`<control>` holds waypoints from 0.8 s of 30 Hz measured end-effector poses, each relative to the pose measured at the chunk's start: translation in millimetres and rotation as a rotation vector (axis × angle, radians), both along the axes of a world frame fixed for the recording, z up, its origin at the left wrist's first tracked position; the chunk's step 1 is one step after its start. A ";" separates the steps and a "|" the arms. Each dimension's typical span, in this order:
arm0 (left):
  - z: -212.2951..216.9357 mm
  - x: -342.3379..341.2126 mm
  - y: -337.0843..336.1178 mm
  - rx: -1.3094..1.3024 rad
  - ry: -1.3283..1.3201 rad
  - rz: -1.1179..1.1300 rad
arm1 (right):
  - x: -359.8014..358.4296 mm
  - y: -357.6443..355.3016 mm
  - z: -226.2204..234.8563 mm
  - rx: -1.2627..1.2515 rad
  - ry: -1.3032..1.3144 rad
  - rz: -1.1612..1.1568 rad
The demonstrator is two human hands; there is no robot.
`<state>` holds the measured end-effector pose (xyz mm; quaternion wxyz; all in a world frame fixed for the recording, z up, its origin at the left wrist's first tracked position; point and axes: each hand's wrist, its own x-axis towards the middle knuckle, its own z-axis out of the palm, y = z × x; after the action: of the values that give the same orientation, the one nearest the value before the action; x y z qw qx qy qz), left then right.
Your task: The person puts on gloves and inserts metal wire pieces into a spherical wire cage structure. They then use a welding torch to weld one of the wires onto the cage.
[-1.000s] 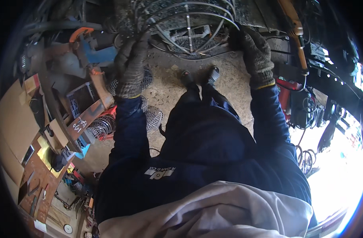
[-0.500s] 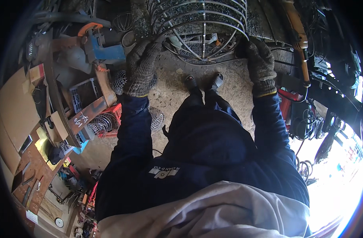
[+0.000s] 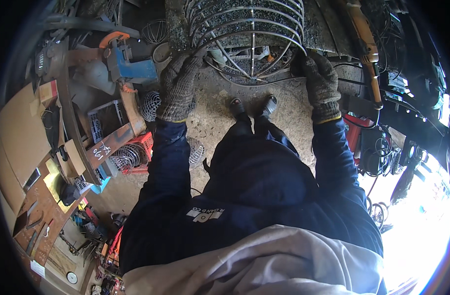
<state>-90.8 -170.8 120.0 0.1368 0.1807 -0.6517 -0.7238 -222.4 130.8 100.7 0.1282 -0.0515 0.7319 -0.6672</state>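
Note:
A large round wire cage (image 3: 253, 39) of curved metal rods spans the top of the view, its lower ring toward me. My left hand (image 3: 178, 87), in a grey knitted glove, is closed around the left end of the cage's near wire. On the opposite side my right hand (image 3: 323, 86), gloved the same way, closes on the right end of that wire. The fingertips of both hands are partly hidden. Behind the cage lies a dark workbench (image 3: 178, 22) strewn with small bits.
An orange power tool (image 3: 368, 51) lies at the far right. To the left are a blue vise-like machine (image 3: 136, 66), a red crate (image 3: 145, 145) with wire coils, and a rusty-brown shelf (image 3: 107, 147) with cardboard (image 3: 23, 142). Several wire baskets (image 3: 195, 151) rest on the floor.
The cage and both hands appear very slightly lower in the view. Both hands keep their hold on the wire.

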 end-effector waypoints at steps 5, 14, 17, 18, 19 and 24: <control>11.0 -2.6 2.9 -0.056 -0.011 -0.020 | 1.1 -1.8 9.2 -0.012 0.007 0.041; 12.3 -2.3 1.4 -0.194 -0.020 -0.032 | 2.1 -6.3 16.2 0.031 0.043 0.011; 6.4 -0.3 -1.7 -0.150 -0.014 -0.044 | 2.4 -9.2 22.1 0.040 0.035 0.016; 4.0 0.3 -2.8 -0.123 -0.011 -0.049 | 2.4 -9.9 23.9 0.038 0.023 0.019; 5.9 -0.4 -2.4 -0.166 -0.008 -0.048 | 1.6 -9.1 22.1 0.017 -0.002 0.024; 7.6 -2.0 0.4 -0.114 -0.004 -0.014 | 0.8 -9.0 18.4 -0.060 -0.045 0.044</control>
<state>-92.8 -170.4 127.7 0.1405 0.1692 -0.6934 -0.6862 -221.6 121.8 119.0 0.1579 -0.0564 0.7073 -0.6867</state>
